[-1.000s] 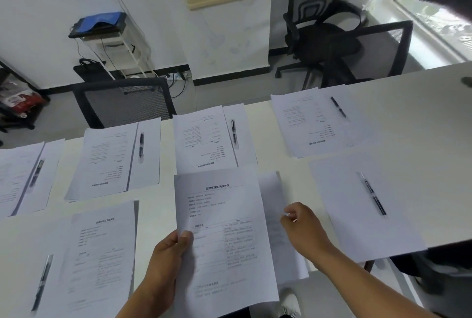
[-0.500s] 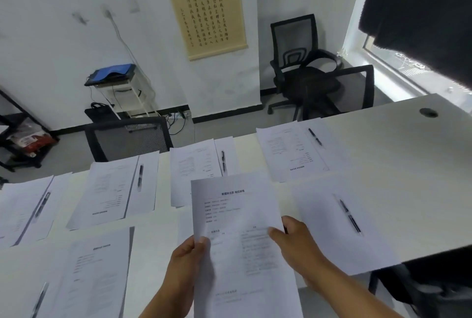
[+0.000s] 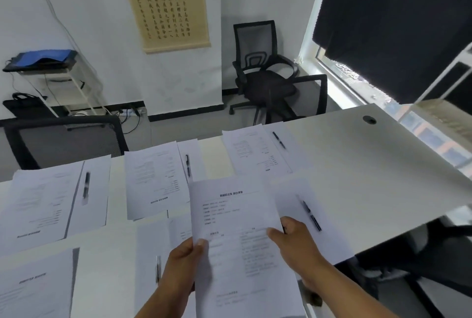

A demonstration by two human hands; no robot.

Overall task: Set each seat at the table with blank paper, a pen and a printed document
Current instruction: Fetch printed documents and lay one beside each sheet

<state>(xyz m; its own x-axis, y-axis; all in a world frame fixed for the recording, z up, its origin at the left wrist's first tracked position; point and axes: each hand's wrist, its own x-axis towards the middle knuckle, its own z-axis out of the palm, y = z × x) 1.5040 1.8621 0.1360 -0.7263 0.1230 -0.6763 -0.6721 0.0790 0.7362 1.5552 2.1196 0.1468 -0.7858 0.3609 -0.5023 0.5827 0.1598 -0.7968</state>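
At lower centre of the frame both hands hold one printed document (image 3: 240,236) above the white desk (image 3: 370,164). The left hand (image 3: 184,266) has its grip closed on the sheet's left edge, thumb on top. The right hand (image 3: 296,243) pinches the right edge, thumb on the print. Just right of it, a blank sheet (image 3: 329,220) lies on the desk with a black pen (image 3: 311,215) on it. Further sets of papers and pens lie at left and upper centre.
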